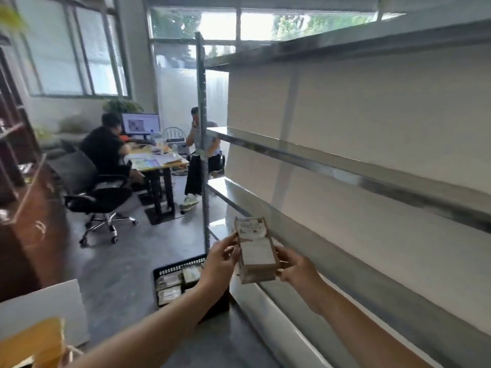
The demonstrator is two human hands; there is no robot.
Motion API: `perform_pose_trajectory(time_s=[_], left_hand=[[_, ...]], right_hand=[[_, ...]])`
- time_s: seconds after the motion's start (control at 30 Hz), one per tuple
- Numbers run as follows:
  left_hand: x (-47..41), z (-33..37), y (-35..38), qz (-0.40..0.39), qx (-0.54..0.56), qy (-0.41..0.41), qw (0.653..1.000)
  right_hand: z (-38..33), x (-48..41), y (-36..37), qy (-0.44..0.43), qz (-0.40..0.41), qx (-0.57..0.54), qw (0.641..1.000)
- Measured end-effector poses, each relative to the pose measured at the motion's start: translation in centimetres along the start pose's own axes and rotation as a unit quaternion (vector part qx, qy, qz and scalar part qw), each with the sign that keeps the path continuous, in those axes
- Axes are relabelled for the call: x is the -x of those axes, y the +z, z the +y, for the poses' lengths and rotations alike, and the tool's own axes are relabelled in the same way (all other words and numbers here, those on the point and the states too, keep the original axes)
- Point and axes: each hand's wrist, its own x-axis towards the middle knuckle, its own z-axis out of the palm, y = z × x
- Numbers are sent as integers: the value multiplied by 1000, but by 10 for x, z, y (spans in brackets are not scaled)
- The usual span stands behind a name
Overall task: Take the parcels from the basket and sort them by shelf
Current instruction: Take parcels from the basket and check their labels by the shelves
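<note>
A small brown cardboard parcel (255, 251) with a white label on its face is held upright in front of the metal shelf unit (345, 166). My left hand (221, 257) pinches its left edge and my right hand (297, 269) grips its right side. Below my left arm a black plastic basket (170, 266) stands on the floor with several more parcels (170, 286) inside. The shelf boards in view carry nothing.
The shelf's upright post (202, 123) stands just left of the parcel. Two people sit at a desk (156, 160) with a monitor at the back left, beside a black office chair (98, 200). A white board (45, 309) and a yellow envelope (32, 341) lie at the lower left.
</note>
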Motion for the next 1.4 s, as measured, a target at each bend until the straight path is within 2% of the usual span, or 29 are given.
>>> perform_pose_trajectory(time_s=[0.07, 0.23, 0.33, 0.43, 0.8, 0.93, 1.13, 1.4], left_hand=[[-7, -7, -17, 20, 6, -16, 1000], [-35, -10, -39, 80, 34, -44, 995], [-49, -9, -42, 114, 37, -60, 991], [-66, -9, -43, 141, 36, -72, 987], [-121, -29, -45, 197, 7, -88, 976], [-138, -36, -47, 217, -4, -84, 973], [-179, -50, -64, 201, 1, -79, 976], [-236, -79, -117, 186, 11, -58, 981]], right_hand=[[1, -24, 19, 13, -38, -18, 999], [8, -99, 52, 64, -67, -72, 993], [8, -142, 67, 54, -75, -65, 994], [1, -174, 78, 32, -134, -63, 988], [-7, -240, 80, 34, -244, -47, 968], [-6, -259, 84, 23, -253, -39, 967], [-11, -292, 93, 13, -251, -48, 967], [-19, -353, 144, 14, -219, -31, 975]])
